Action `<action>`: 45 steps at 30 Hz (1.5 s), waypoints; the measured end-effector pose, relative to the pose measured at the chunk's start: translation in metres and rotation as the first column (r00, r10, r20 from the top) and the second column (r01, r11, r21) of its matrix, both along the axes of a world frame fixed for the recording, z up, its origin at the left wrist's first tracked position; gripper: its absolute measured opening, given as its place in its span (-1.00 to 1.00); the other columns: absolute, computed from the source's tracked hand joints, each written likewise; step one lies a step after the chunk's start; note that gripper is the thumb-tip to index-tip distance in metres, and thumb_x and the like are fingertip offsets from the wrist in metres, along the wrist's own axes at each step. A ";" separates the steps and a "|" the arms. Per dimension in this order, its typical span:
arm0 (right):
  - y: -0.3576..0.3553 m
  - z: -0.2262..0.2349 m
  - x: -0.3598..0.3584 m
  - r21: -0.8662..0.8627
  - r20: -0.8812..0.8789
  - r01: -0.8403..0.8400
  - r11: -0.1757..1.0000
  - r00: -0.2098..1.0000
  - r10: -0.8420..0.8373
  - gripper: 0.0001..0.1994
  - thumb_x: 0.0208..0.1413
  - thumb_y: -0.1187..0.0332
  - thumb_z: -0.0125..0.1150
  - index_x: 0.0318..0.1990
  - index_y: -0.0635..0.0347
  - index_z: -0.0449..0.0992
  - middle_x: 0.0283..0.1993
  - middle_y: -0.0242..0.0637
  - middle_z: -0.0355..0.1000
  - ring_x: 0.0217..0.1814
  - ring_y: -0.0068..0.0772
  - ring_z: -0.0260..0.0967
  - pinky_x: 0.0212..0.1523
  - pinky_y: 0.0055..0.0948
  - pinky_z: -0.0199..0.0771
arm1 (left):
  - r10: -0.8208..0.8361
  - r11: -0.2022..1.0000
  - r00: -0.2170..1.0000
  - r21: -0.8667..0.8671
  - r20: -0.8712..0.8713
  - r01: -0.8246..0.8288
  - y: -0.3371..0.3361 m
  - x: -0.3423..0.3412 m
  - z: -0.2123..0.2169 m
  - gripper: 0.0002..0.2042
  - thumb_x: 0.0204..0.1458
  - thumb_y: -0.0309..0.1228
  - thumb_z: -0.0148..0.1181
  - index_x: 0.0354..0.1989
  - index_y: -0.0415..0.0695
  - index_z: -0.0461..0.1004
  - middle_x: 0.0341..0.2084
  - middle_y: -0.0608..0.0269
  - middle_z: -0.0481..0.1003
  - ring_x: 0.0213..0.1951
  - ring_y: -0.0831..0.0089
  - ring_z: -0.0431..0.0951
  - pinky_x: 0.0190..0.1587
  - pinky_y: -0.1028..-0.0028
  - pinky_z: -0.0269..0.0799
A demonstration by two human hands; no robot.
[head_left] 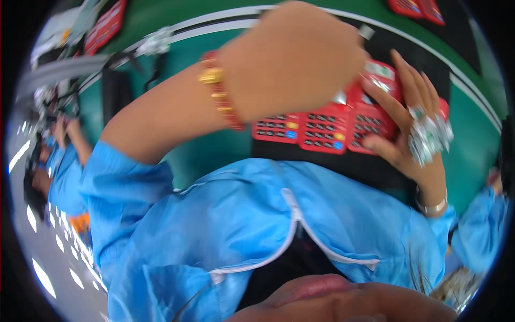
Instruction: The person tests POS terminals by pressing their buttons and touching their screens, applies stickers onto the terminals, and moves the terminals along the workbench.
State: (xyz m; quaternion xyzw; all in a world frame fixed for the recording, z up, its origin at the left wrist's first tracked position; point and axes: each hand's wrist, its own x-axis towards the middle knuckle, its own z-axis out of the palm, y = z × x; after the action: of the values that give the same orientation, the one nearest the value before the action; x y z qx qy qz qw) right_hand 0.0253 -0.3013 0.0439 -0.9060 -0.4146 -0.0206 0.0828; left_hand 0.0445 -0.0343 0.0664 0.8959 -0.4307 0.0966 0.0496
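Several red keypad devices (324,129) with black, yellow and blue keys sit side by side on a black mat (316,154). My left hand (298,64) is raised over their far side, blurred, its back towards me. It hides part of the row and its own fingers, so what they hold cannot be seen. My right hand (410,123) lies over the right-hand red device (370,129), thumb and fingers spread, fingertips near its shiny upper part. A crumpled bundle of clear, silvery film (429,137) rests against the back of that hand.
The mat lies on a green table (477,102) with a pale curved line. More red devices lie at the top right (416,8) and top left (105,26). Another film bundle (155,41) sits at the far left. People in blue work on both sides.
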 end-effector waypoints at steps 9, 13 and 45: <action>-0.031 -0.001 -0.007 -0.123 0.041 -0.057 0.991 0.997 0.063 -0.18 0.15 -0.44 -0.10 0.35 -0.04 0.39 0.50 0.11 0.06 0.49 0.26 0.06 0.43 0.23 0.00 | 0.093 0.963 0.916 0.270 -0.390 0.017 -0.038 0.005 0.038 -0.81 0.01 -0.23 0.20 -0.39 0.01 0.70 -0.41 0.30 0.66 -0.32 0.26 0.68 -0.38 0.24 0.54; -0.038 -0.015 0.001 -0.120 0.076 -0.043 0.992 0.996 0.053 -0.16 0.17 -0.45 -0.14 0.37 -0.03 0.36 0.53 0.09 0.01 0.51 0.25 0.03 0.43 0.24 -0.02 | 0.085 0.957 0.893 0.287 -0.442 0.050 -0.051 0.015 0.025 -0.80 0.08 -0.22 0.16 -0.26 0.07 0.69 -0.36 0.38 0.67 -0.29 0.32 0.68 -0.33 0.27 0.55; -0.024 -0.016 -0.002 -0.056 0.057 -0.096 0.994 0.993 0.099 -0.26 0.15 -0.40 -0.06 0.32 -0.17 0.43 0.50 0.11 0.07 0.48 0.24 0.10 0.42 0.26 -0.01 | -0.143 0.990 0.962 -0.027 -0.233 0.141 -0.058 0.033 -0.028 -0.75 0.14 -0.19 0.09 -0.11 0.08 0.62 -0.26 0.34 0.63 -0.20 0.25 0.67 -0.30 0.22 0.59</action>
State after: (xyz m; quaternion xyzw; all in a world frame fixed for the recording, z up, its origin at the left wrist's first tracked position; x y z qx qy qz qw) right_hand 0.0236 -0.3250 0.0284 -0.8856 -0.4609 -0.0326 0.0472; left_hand 0.0775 -0.0923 0.0380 0.8677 -0.4844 -0.0113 0.1114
